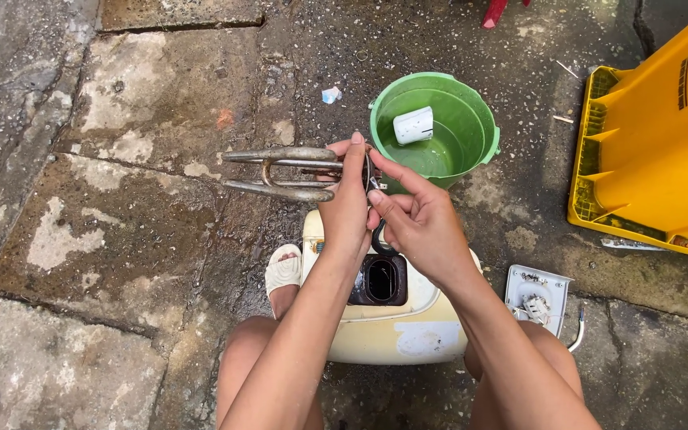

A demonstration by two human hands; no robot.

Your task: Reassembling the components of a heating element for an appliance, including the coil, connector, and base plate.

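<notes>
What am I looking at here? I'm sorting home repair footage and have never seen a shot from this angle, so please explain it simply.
This is one picture from a camera worn on a person's head, looking down at their own bare arms, knees and sandalled foot. They squat over wet, cracked stone paving.

The left hand holds a metal heating element, its looped tubes pointing out to the left. The right hand touches the end of that element, fingers pinching near its round mounting plate.

Below the hands lies a cream-coloured water heater tank with a dark opening in it. Beyond the hands stands a green bucket holding water and a white floating piece. To the right lie a white cover plate with wiring and a yellow plastic sign stand.
</notes>
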